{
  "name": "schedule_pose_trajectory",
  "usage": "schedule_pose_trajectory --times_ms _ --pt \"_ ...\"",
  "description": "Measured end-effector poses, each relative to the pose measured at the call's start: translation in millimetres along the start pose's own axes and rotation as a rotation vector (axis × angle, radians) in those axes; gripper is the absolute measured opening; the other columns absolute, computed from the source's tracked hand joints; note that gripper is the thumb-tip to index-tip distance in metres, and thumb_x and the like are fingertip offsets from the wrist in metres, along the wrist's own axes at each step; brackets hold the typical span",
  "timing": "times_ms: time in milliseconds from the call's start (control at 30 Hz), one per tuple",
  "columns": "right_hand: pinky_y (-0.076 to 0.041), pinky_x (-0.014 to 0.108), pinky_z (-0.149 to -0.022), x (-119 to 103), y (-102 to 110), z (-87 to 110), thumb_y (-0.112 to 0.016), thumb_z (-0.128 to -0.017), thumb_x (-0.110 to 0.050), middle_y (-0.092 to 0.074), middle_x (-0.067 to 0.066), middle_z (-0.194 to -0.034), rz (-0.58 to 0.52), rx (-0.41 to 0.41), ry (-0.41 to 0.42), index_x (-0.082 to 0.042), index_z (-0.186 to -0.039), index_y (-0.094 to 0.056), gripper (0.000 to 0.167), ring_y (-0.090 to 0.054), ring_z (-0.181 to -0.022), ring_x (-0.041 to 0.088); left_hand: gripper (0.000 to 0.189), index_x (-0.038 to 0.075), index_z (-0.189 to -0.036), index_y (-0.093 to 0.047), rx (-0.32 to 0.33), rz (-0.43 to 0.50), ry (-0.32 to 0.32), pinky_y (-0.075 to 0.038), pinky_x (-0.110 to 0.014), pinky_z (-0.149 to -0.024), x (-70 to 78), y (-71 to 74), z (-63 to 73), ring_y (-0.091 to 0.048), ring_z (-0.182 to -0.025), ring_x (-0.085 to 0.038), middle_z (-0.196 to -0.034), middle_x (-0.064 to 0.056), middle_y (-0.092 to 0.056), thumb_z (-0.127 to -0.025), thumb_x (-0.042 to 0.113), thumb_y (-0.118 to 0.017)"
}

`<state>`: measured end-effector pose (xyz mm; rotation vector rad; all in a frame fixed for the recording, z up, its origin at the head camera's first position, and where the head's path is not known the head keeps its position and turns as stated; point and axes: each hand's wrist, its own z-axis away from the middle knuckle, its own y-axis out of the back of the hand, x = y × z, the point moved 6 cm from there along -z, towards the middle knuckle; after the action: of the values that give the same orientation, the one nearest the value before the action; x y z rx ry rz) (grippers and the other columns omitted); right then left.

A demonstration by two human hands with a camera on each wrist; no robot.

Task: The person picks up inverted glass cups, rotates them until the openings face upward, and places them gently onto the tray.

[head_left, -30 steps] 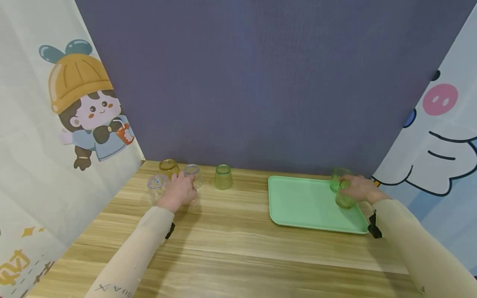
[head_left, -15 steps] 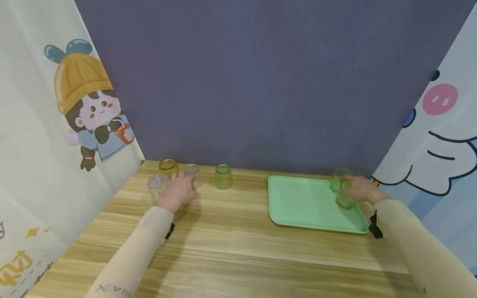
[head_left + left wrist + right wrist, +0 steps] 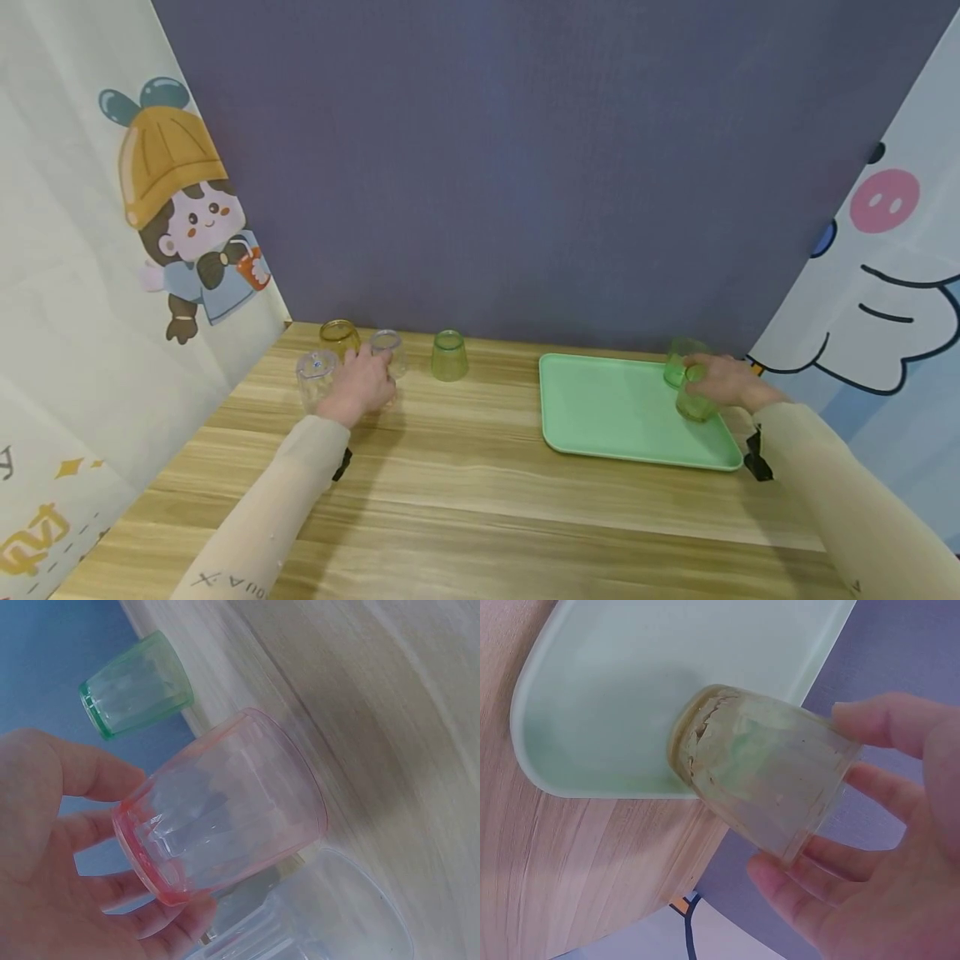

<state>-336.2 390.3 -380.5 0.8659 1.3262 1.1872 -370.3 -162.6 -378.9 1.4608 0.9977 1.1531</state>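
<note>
In the left wrist view, my left hand [image 3: 362, 385] grips a pink-tinted clear cup [image 3: 232, 802] by its thick base, its mouth toward the table. The head view shows a pale cup [image 3: 388, 343] just past these fingers; I cannot tell whether it is the same one. My right hand [image 3: 726, 381] holds a yellowish cup [image 3: 757, 765] by the rim end, base down at the right part of the green tray [image 3: 615, 408]. Whether that base touches the tray cannot be told. Behind it a green cup [image 3: 675, 373] is partly hidden.
Near the left hand are a clear cup [image 3: 315, 383] and an amber cup [image 3: 340, 335], both upside down. A green-tinted cup [image 3: 449, 360] stands upside down farther right on the wooden table [image 3: 480, 508]. A dark panel [image 3: 525, 183] rises behind the table.
Both hands and the cups stay in nearly the same places. Only a slight shift of the head view shows, with the printed curtain on the left moving a little.
</note>
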Motion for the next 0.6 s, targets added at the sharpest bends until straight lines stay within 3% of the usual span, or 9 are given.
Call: schedule_pose_trajectory --times_ms 167,333,600 --pt "-0.047 0.061 -0.079 1.9 -1.5 -0.2 -0.059 -0.096 -0.027 -0.048 0.043 -0.135 -0.02 0.01 0.006 0.011 -0.143 -0.044 0.063 -0.038 -0.123 0.068 0.052 0.006 -0.149 -0.049 0.005 0.008 -0.008 -0.042 -0.068 -0.096 -1.3 -0.7 -1.4 -0.043 -0.123 -0.051 -0.148 -0.032 -0.039 -0.099 0.019 -0.052" --pt "-0.042 0.07 -0.086 2.9 -1.2 0.2 -0.059 -0.095 -0.026 -0.044 0.044 -0.139 -0.044 0.021 0.002 0.01 -0.144 -0.045 0.062 -0.029 -0.127 0.07 0.052 0.006 -0.149 -0.05 0.012 -0.002 -0.009 -0.038 -0.07 -0.1 -1.9 -1.9 -2.5 -0.041 -0.126 -0.053 -0.148 -0.033 -0.039 -0.099 0.019 -0.052" --pt "-0.044 0.065 -0.081 2.8 -1.0 0.1 -0.059 -0.094 -0.026 -0.046 0.044 -0.136 -0.027 0.021 0.0 0.01 -0.143 -0.046 0.062 -0.033 -0.124 0.068 0.051 0.006 -0.148 -0.051 0.019 -0.003 -0.013 -0.037 -0.071 -0.101 -2.5 -2.3 -4.2 -0.041 -0.126 -0.052 -0.147 -0.032 -0.04 -0.099 0.019 -0.052"
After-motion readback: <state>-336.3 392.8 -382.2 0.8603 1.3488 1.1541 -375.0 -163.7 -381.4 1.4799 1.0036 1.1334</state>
